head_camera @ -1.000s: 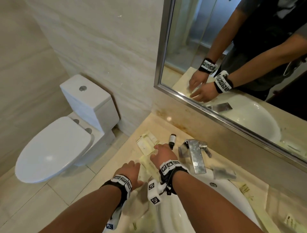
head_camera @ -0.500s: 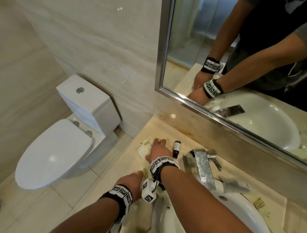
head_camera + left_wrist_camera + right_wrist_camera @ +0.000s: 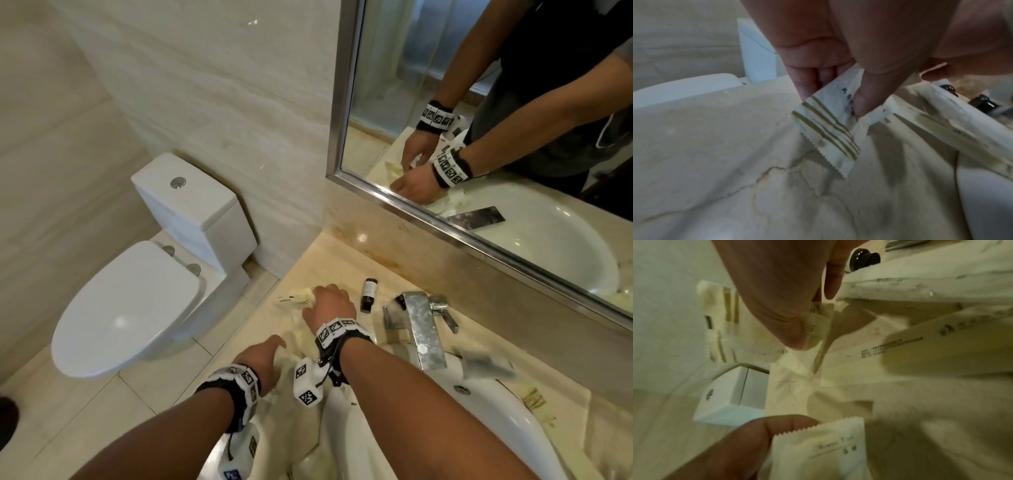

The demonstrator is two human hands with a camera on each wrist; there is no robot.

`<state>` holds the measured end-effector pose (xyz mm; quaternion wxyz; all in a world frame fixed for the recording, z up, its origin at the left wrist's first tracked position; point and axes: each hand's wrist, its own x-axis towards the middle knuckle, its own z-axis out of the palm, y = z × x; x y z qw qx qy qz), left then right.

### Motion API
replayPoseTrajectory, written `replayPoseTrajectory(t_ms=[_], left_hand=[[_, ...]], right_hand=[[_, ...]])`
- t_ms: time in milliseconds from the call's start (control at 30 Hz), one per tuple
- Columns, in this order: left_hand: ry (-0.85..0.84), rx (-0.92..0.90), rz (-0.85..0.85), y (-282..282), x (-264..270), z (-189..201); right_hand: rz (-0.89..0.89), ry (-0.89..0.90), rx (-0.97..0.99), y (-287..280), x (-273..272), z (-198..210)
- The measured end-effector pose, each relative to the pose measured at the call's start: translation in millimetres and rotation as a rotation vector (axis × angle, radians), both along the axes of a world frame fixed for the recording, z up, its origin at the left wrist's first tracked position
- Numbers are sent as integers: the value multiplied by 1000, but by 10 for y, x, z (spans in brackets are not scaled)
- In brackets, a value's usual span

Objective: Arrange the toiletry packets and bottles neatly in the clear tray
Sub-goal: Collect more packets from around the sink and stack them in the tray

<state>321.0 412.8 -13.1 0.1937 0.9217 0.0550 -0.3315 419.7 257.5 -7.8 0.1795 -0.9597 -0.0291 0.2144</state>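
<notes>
Cream toiletry packets (image 3: 297, 297) lie on the beige counter left of the sink. My right hand (image 3: 329, 303) reaches over them, and in the right wrist view its thumb and fingers (image 3: 813, 311) pinch a small cream packet (image 3: 818, 322). My left hand (image 3: 272, 347) is nearer the counter's front edge. It pinches a cream packet with olive stripes (image 3: 828, 139) between thumb and fingers (image 3: 830, 104). A small dark bottle (image 3: 368, 294) lies on the counter just right of my right hand. A long packet (image 3: 953, 123) lies beside it. I cannot make out the clear tray.
A steel faucet (image 3: 421, 329) stands behind the white basin (image 3: 496, 421). A blurred clear wrapper (image 3: 486, 366) and more packets (image 3: 534, 401) lie right of the faucet. A mirror (image 3: 479, 137) hangs above. A toilet (image 3: 137, 291) stands left of the counter's edge.
My right hand has reached forward and left onto the packets at the counter's far left. My left hand stays by the front edge.
</notes>
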Motion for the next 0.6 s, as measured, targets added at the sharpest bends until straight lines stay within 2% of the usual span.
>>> replayPoseTrajectory(t_ms=[133,333,500,600], left_hand=[[-39,-59,97,47,-62,179],[-118,-55,183,46,-288,318],[-64,-30,219,17,-540,313],[33,9,143,-72,-673,240]], right_hand=[[-36,111,188,-147,-202,232],[-15,40,256,-414,-653,416],[-85,72,288,-639,-1085,423],[-63,109,272,-757,-1308,406]])
